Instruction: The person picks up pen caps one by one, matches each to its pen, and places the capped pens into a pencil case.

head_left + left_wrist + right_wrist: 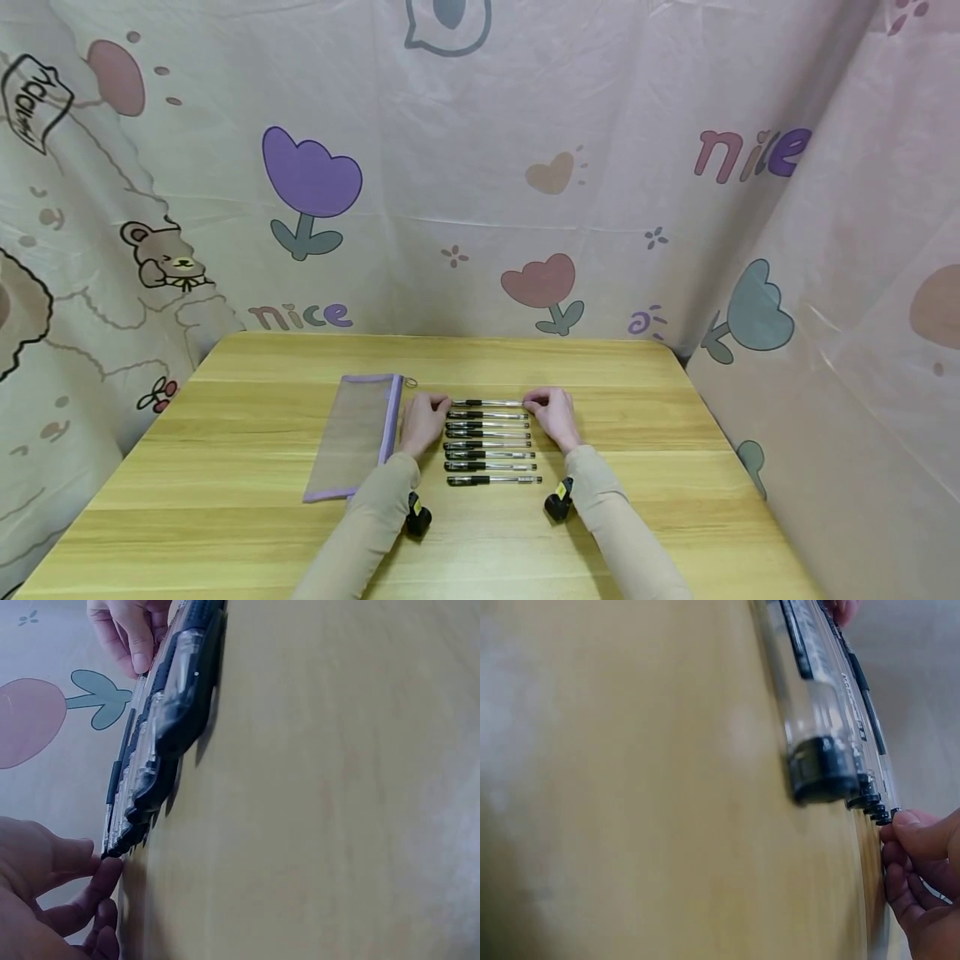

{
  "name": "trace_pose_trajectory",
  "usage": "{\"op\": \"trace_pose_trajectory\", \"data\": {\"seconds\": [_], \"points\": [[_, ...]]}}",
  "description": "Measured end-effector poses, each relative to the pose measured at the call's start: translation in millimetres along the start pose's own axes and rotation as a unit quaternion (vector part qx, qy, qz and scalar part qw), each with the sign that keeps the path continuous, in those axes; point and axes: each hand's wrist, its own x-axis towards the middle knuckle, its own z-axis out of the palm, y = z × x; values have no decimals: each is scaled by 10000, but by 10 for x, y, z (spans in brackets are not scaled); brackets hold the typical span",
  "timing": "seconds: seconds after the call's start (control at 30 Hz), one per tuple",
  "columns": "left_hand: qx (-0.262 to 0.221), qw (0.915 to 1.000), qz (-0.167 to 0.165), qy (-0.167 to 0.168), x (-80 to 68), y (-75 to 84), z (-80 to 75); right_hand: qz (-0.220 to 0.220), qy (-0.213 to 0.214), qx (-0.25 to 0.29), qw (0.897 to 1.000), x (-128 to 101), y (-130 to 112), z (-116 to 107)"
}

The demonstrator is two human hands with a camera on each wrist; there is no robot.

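Several clear-barrelled pens with black caps and grips lie side by side in a column, caps to the left. My left hand (425, 422) pinches the capped end of the farthest pen (487, 403) between thumb and fingertip. At that pen's other end, the thumb and forefinger of my right hand (556, 417) pinch the tip of the barrel. The left wrist view has my left hand (52, 889) low at the left, past the caps. From the right wrist, the nearest pen (817, 742) looms large, with my right hand (930, 862) beyond the row.
Left of the pens, a flat mesh pouch (352, 433) with purple edging and a zip lies partly behind my left forearm. The wooden table (637, 500) ends at a printed cloth (450, 217) hanging behind it and along both sides.
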Motion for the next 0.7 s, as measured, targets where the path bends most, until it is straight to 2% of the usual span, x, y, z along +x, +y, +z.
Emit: {"op": "trace_pose_trajectory", "data": {"seconds": [0.23,0.7], "points": [[74,9999,76,-56,3,8,-5,213,-198,-274,9992,43,18,6],[67,9997,225,17,9,-13,18,275,-211,-216,9992,37,19,20]]}}
